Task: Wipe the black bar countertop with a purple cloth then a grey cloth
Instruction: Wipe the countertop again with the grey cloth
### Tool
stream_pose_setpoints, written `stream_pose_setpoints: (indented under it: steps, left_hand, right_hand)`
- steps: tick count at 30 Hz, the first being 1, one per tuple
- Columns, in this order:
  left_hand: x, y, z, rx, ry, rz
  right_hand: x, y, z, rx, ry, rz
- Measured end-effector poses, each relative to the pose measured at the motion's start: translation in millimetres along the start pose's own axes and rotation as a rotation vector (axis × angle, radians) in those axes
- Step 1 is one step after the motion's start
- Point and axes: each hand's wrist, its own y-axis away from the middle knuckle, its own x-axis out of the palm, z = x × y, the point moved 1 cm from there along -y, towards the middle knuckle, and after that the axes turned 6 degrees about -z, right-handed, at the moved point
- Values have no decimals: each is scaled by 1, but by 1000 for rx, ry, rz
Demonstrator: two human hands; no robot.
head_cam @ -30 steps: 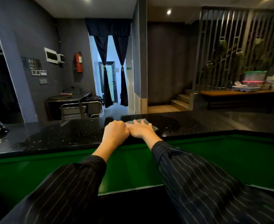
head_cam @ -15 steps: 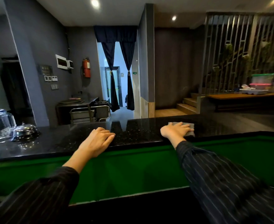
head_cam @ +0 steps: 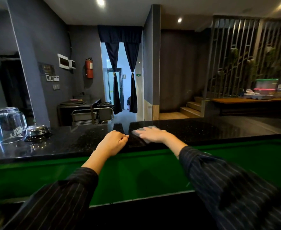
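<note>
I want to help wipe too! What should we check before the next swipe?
1. Grey cloth flat under right hand: ok.
2. Left hand resting on the black countertop, off the cloth: ok.
3. Upturned glasses and service bell well left of the cloth: ok.
4. Countertop to the right free of objects: ok.
5. Spots left on the surface: cannot tell, too speckled.

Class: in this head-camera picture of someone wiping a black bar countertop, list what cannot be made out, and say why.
- Grey cloth: mostly hidden under the flat right hand.
- Loosely curled left hand: its palm faces down, unseen.
- Upturned clear glasses beside the silver call bell: printed lettering unreadable.
- Speckled black stone countertop: both ends cut off by the picture's edges.
</note>
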Motion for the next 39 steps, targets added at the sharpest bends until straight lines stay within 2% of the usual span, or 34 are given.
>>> stream_pose_setpoints:
  steps: [4,6,8,10,14,17,21,27,32,39]
  left_hand:
    - [1,3,-7,-8,8,29]
    - [3,1,-6,-23,4,25]
    - [3,-1,-4,-45,14,21]
    - [2,-1,-3,-53,24,27]
    - [-3,0,-4,-42,14,26]
    - [-4,1,-4,-63,-9,59]
    - [-5,2,-7,-97,18,69]
    - [6,-2,3,-50,2,39]
    - [5,-11,6,-89,21,9]
    - [15,-12,6,-26,-124,12]
  right_hand:
    - [-5,10,-41,286,-17,-116]
    - [-2,10,-32,481,69,-186]
    - [0,7,-7,593,117,-180]
    - [6,5,21,551,118,-181]
    - [22,19,59,158,101,-194]
    - [24,28,47,-5,82,-160]
    - [13,27,-3,66,36,-131]
    - [-6,2,-69,226,21,-82]
    - [-10,-40,-77,283,40,-65]
    - [-12,-107,-62,287,46,-53]
